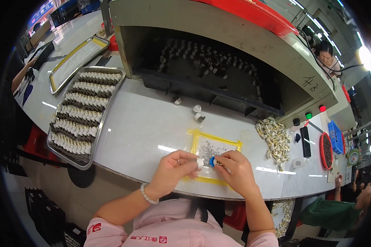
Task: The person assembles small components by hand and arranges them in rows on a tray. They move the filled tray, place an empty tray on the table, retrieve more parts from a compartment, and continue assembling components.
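Observation:
My left hand (172, 172) pinches a small white piece (200, 163) between thumb and fingers. Close beside it, my right hand (239, 173) is closed on a small round part with a blue rim (212, 161); the fingers cover most of it. Both hands hover over a sheet edged with yellow tape (196, 144) on the white table, where many small pale spots are scattered. Beyond the sheet stand a few small white-and-dark parts (197, 108). To the right lies a heap of small cream and gold parts (273, 138).
A metal tray (95, 153) with rows of white parts stands left, a second tray (53, 84) behind it. Ahead is a machine housing (123, 49) over a black bin (152, 82). A red basket (322, 142) and blue bin (334, 131) stand right. Other people sit nearby.

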### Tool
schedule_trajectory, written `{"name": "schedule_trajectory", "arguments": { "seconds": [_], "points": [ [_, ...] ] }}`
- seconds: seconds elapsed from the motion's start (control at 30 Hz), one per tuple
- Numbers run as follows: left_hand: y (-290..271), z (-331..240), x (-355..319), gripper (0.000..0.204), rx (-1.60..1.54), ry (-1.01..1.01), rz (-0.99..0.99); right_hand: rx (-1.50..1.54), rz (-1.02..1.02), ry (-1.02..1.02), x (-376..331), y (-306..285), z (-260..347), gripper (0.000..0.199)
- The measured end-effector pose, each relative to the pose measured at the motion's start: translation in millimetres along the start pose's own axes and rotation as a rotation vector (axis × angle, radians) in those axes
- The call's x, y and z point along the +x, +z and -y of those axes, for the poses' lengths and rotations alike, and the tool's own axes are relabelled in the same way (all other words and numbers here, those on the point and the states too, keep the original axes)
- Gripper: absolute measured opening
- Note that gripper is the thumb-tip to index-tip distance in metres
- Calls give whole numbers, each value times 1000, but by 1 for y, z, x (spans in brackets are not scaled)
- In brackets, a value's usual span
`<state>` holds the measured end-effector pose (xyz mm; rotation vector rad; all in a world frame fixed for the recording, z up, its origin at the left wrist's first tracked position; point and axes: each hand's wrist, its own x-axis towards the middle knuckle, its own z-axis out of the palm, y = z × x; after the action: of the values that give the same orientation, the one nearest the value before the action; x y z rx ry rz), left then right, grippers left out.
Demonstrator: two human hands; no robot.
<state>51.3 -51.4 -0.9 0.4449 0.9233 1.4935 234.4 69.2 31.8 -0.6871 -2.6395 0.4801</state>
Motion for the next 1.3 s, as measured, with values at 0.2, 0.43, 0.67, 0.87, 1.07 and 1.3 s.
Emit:
{"name": "schedule_trajectory", "arguments": {
  "seconds": [0.2, 0.43, 0.67, 0.87, 1.07, 1.3],
  "points": [
    [-3, 20, -1, 22, -8, 7, 27, 484, -99, 277, -13, 2, 8, 25],
    [-5, 21, 0, 24, -26, 29, 79, 851, -141, 314, -20, 11, 14, 28],
    [-7, 24, -1, 23, -20, 35, 72, 911, -90, 302, -17, 19, 17, 31],
    [-7, 26, -4, 21, 17, 60, 83, 909, -69, 304, -18, 19, 19, 31],
    [-3, 27, -2, 18, 79, 85, 84, 817, -35, 323, -16, 16, 20, 27],
    [-32, -5, -18, 19, 942, 644, -117, 193, -236, 342, -37, -22, -32, 19]
  ]
}}
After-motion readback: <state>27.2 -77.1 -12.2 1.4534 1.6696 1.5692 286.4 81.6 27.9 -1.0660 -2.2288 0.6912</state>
